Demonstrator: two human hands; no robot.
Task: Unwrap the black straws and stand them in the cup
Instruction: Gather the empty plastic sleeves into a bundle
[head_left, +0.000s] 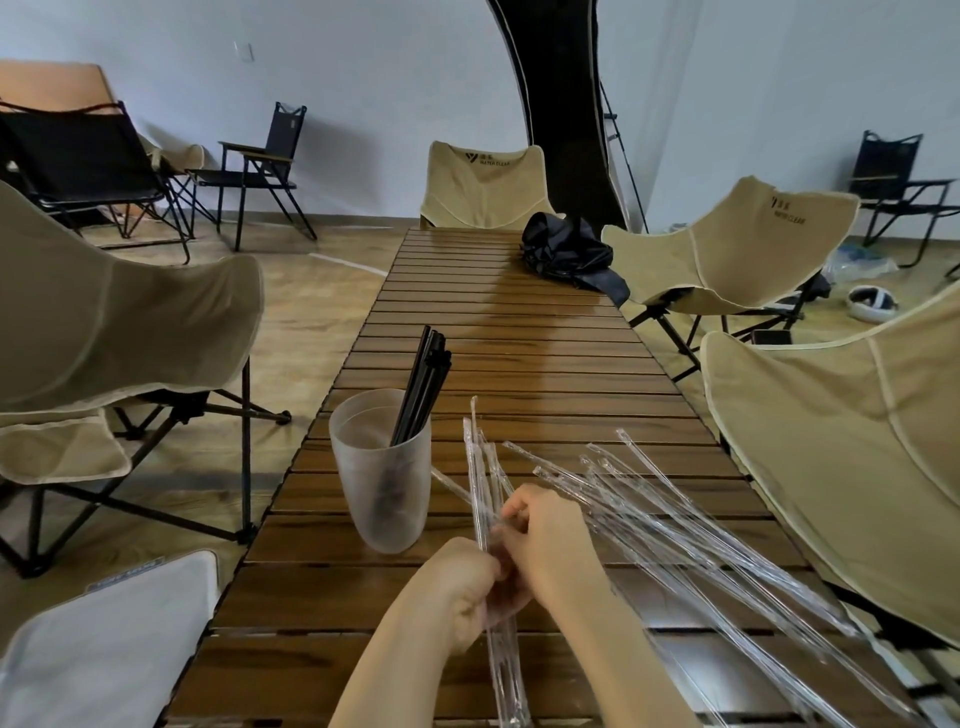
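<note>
A frosted plastic cup (382, 483) stands on the slatted wooden table (519, 338), left of centre. Several black straws (423, 382) lean upright in it. My left hand (462, 592) grips a bundle of clear empty wrappers (485, 478) that points away from me. My right hand (550, 535) pinches the same bundle just above the left hand. More clear wrappers (691, 525) lie fanned across the table to the right.
A black folded umbrella (569, 254) lies at the table's far right. Beige camping chairs stand at the left (114, 322), far end (483, 187) and right (831, 441). A white cushion (104, 654) sits at the near left.
</note>
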